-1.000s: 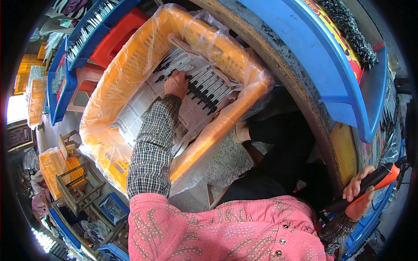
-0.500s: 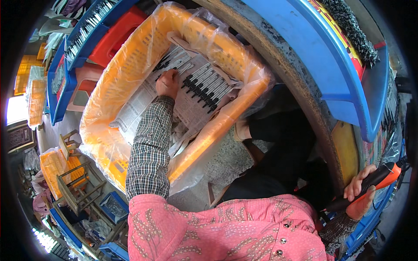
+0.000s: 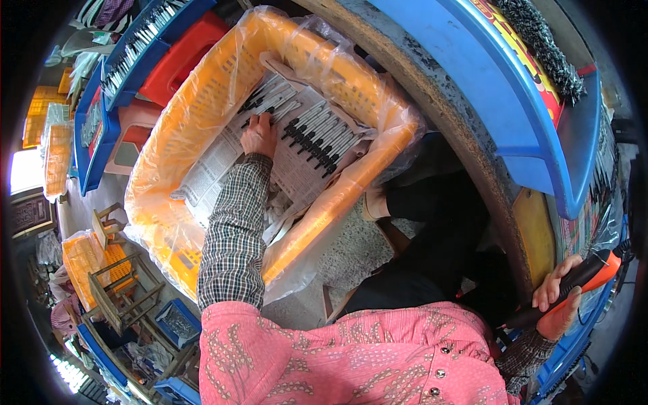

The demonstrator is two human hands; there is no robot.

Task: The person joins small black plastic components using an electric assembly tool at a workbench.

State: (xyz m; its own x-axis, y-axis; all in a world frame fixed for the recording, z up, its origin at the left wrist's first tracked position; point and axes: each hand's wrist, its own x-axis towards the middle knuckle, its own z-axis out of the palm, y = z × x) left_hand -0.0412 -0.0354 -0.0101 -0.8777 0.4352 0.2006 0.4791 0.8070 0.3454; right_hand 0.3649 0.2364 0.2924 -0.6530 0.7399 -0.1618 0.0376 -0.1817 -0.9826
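Observation:
My left hand (image 3: 258, 137) reaches into a yellow plastic basket (image 3: 169, 142) lined with clear film. Its curled fingertips touch the black ends of slim white pen-like pieces (image 3: 275, 94). Whether one is pinched between them is hidden. Beside the hand, a second row of these pieces (image 3: 322, 135) lies side by side on newspaper (image 3: 297, 175), black ends toward me. Off to the far right, my right hand (image 3: 559, 297) is wrapped round a black and orange electric screwdriver (image 3: 587, 275), held at a slant.
A worn curved table edge (image 3: 459, 121) runs past the basket's right, carrying a large blue tray (image 3: 466, 61). Behind the basket's left side stand a red stool (image 3: 185, 57) and a blue bin of thin white pieces (image 3: 138, 50). A wooden chair frame (image 3: 125, 290) stands at lower left.
My left hand has drawn back slightly toward me, uncovering more black ends of the left row. My right hand and the electric screwdriver have barely moved.

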